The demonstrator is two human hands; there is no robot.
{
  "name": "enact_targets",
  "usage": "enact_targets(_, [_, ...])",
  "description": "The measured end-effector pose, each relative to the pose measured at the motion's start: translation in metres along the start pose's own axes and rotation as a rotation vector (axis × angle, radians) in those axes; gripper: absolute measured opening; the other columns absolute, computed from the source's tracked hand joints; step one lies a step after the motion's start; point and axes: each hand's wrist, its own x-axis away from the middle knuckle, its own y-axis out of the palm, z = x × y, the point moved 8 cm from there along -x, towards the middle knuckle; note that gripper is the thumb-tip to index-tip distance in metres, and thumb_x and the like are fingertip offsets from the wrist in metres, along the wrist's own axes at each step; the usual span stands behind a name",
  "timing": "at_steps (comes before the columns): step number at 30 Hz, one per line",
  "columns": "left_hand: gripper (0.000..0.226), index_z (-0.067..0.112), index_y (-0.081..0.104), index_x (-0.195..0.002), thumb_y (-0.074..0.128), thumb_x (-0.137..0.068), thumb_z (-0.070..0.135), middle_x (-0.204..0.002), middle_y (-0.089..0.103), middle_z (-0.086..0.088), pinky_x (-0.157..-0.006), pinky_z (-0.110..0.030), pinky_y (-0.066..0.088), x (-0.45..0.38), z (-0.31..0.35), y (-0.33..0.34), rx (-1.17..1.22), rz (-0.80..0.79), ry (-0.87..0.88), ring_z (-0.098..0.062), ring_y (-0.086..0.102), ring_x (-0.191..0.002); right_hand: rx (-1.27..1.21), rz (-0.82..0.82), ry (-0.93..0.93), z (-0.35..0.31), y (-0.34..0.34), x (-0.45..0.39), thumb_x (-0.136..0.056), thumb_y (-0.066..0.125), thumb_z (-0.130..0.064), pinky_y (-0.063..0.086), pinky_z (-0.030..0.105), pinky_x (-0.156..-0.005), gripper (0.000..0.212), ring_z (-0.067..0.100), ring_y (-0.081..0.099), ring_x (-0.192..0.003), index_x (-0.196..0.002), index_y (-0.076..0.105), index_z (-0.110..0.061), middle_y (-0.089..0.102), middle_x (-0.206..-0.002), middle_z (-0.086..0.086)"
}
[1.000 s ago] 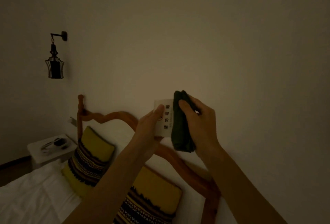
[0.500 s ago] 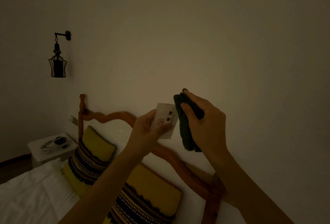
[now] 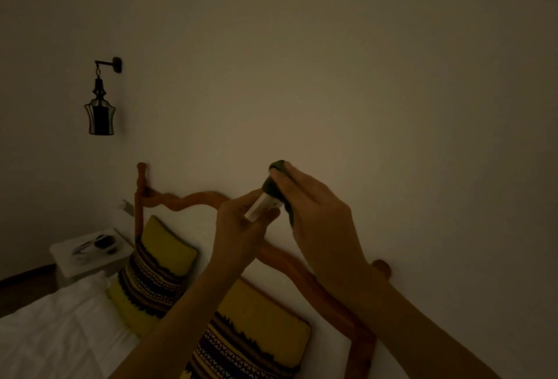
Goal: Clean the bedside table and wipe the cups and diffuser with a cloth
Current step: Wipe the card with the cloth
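Up near the frame's centre, the left hand (image 3: 241,227) pinches a small white card (image 3: 262,209), thumb and fingers clamped on its lower end; it tilts edge-on, its print unreadable. At its two o'clock the right hand (image 3: 323,215) grips a dark green cloth (image 3: 276,190), bunched thick, fingers curled over it and pressing it against the card's upper end. Far off at nine o'clock, a white bedside table (image 3: 90,253) carries a dark object too dim to identify. Two yellow patterned pillows (image 3: 163,261) lean against the wooden headboard (image 3: 193,199).
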Motion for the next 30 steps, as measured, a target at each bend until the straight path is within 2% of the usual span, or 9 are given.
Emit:
enact_targets(3, [0.016,0.037,0.074,-0.084,0.072,-0.088,0.021,-0.073,0.074,0.009,-0.054,-0.025,0.050,0.001,-0.001,-0.003,0.037,0.024,0.014,-0.014,0.067,-0.063,-0.031,0.039,-0.098,-0.013,0.003,0.006,-0.099,0.050,-0.019,0.059,0.044,-0.091,0.038,0.030,0.062,-0.123,-0.134,0.061,-0.007,0.059,-0.140,0.014])
enact_targets(6, [0.020,0.017,0.077,-0.103,0.074,-0.086,0.006,-0.089,0.077,0.006,-0.068,-0.021,0.055,0.003,-0.007,-0.003,0.043,0.007,-0.007,-0.008,0.071,-0.082,-0.190,0.083,0.137,0.021,-0.001,0.004,-0.094,0.061,-0.001,0.053,0.044,-0.101,0.039,0.030,0.062,-0.123,-0.132,0.060,-0.001,0.059,-0.138,0.017])
enact_targets(8, [0.029,0.021,0.076,-0.108,0.072,-0.085,0.005,-0.097,0.078,0.005,-0.076,-0.022,0.059,0.005,-0.013,-0.004,0.136,0.002,-0.051,-0.010,0.072,-0.091,-0.247,0.073,0.219,0.032,0.000,0.007,-0.094,0.056,0.001,0.049,0.041,-0.106,0.040,0.029,0.061,-0.124,-0.134,0.059,0.000,0.058,-0.138,0.016])
enact_targets(11, [0.034,0.032,0.073,-0.105,0.073,-0.083,0.006,-0.098,0.077,0.006,-0.072,-0.029,0.060,0.008,-0.030,0.001,0.339,0.029,-0.279,-0.015,0.074,-0.089,-0.233,0.104,0.214,0.028,0.000,0.014,-0.096,0.053,-0.002,0.049,0.033,-0.106,0.040,0.024,0.061,-0.124,-0.136,0.058,-0.004,0.059,-0.138,0.012])
enact_targets(15, [0.027,0.016,0.068,-0.107,0.073,-0.081,0.013,-0.089,0.075,-0.004,-0.059,-0.029,0.058,0.011,-0.052,0.004,0.619,0.124,-0.585,-0.022,0.074,-0.076,-0.241,0.088,0.206,0.017,0.012,0.030,-0.097,0.059,0.000,0.052,0.033,-0.102,0.041,0.024,0.060,-0.125,-0.137,0.058,-0.007,0.058,-0.140,0.010])
enact_targets(19, [0.020,0.005,0.062,-0.104,0.062,-0.088,0.017,-0.088,0.062,-0.011,-0.061,-0.034,0.052,0.009,-0.055,0.010,0.787,-0.016,-0.692,-0.023,0.061,-0.072,-0.219,0.155,0.169,0.004,0.016,0.047,-0.093,0.065,0.002,0.054,0.030,-0.098,0.040,0.025,0.062,-0.121,-0.132,0.062,-0.004,0.061,-0.137,0.009])
enact_targets(24, [0.016,0.003,0.062,-0.093,0.058,-0.086,0.017,-0.077,0.068,-0.015,-0.052,-0.032,0.058,0.025,-0.051,0.025,1.192,-0.071,-0.905,-0.027,0.070,-0.062,-0.333,0.178,0.151,-0.019,0.028,0.059,-0.093,0.065,-0.010,0.050,0.022,-0.100,0.039,0.018,0.060,-0.120,-0.132,0.062,-0.011,0.059,-0.137,0.002])
enact_targets(28, [0.042,0.005,0.055,-0.120,0.064,-0.081,0.018,-0.097,0.063,-0.015,-0.088,-0.036,0.051,0.037,-0.048,0.033,1.313,-0.126,-0.946,-0.028,0.063,-0.087,-0.395,0.275,0.227,-0.006,0.029,0.052,-0.092,0.067,-0.004,0.053,0.026,-0.100,0.042,0.016,0.062,-0.122,-0.133,0.061,-0.012,0.061,-0.137,0.003])
enact_targets(30, [0.045,0.009,0.054,-0.123,0.067,-0.080,0.014,-0.105,0.064,-0.014,-0.094,-0.036,0.050,0.041,-0.051,0.035,1.348,-0.078,-0.947,-0.028,0.064,-0.095,-0.433,0.338,0.343,0.009,0.031,0.049,-0.091,0.067,0.000,0.054,0.032,-0.100,0.041,0.016,0.062,-0.122,-0.131,0.063,-0.009,0.063,-0.135,0.006])
